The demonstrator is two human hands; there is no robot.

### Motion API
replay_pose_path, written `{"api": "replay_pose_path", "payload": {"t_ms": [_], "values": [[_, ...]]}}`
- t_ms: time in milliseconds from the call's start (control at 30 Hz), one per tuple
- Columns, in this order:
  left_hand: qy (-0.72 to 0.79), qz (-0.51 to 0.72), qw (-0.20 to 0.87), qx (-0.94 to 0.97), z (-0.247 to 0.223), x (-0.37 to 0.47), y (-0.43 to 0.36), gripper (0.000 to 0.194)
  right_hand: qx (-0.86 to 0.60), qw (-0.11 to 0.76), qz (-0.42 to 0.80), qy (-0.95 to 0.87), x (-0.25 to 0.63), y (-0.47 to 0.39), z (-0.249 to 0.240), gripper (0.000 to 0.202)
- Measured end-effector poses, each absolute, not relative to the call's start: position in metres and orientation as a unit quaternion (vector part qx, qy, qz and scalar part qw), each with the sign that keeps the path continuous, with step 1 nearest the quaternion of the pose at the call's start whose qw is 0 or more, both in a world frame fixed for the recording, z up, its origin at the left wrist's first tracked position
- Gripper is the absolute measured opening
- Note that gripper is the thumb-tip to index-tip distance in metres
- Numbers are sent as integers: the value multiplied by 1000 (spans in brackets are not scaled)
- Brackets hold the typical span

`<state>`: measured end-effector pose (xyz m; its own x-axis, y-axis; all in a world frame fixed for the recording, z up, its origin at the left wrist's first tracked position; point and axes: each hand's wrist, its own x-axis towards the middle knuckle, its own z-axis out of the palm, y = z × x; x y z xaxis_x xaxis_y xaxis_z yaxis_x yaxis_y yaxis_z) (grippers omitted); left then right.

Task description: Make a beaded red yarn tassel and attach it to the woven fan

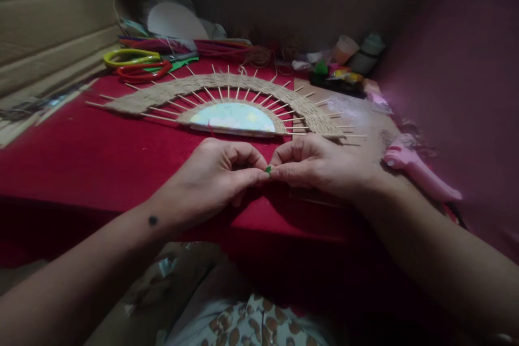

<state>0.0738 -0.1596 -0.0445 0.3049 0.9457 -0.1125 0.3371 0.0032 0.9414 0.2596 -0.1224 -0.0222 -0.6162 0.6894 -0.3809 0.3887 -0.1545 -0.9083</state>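
1. Red table (101,157), dim room, cardboard at left, pink fabric at right.
2. Left hand (219,173) and right hand (320,165) meeting at table's near edge, fingertips pinched together on green bit (268,170); fingers curled tight, no gap visible.
3. Green bit tiny, mostly hidden between fingertips; material not discernible.
4. Judged step: shaping or rolling the bit between both pinches. Next move likely needs steady two-handed grip and fine control.
5. Just beyond hands: half-round woven fan (227,100) with sticks radiating, pale half-disc at centre.
6. Far left: scissors (132,57), yellow handles, over red ones. Far back: coloured strips, small pots, blurred.
7. Right: pink glue gun (417,170) near right wrist; close enough to get nudged.
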Motion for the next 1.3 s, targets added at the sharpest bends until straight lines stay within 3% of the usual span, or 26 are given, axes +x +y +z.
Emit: {"api": "replay_pose_path", "payload": {"t_ms": [333,567,800,1100,1300], "values": [[528,305,574,547,-40,76,-157,5,-431,193,586,-658,254,-129,-27,8],[524,292,600,530,-36,67,-156,7,-354,264,255,-860,255,-142,-37,8],[495,277,612,551,-38,63,-149,5,-298,285,103,-905,258,-144,-47,9],[477,287,596,579,-37,64,-154,7,-288,297,69,-908,255,-146,-50,18],[468,313,568,600,-36,65,-157,7,-337,314,211,-862,252,-147,-44,16]]}}
